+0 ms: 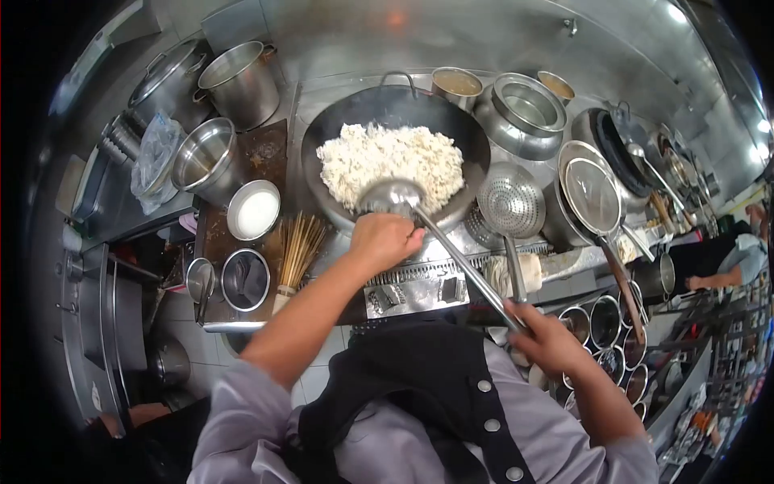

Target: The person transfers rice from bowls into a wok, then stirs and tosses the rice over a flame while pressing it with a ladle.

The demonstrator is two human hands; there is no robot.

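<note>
A large black wok [316, 133] on the stove holds a heap of white rice [395, 157]. My left hand [387, 242] is closed at the wok's near rim, and its fingers hide the part they grip. In my right hand [550, 340] is the end of a ladle's long metal handle. That ladle [393, 194] reaches up and left across the stove front. Its rounded bowl rests against the near side of the rice, close above my left hand.
A perforated skimmer [512, 199] and a mesh strainer [591, 196] lie right of the wok. On the left are a bowl of white granules [255, 213], a bamboo brush [300, 252] and a tall pot [242, 87]. Another person's arm [713, 280] shows far right.
</note>
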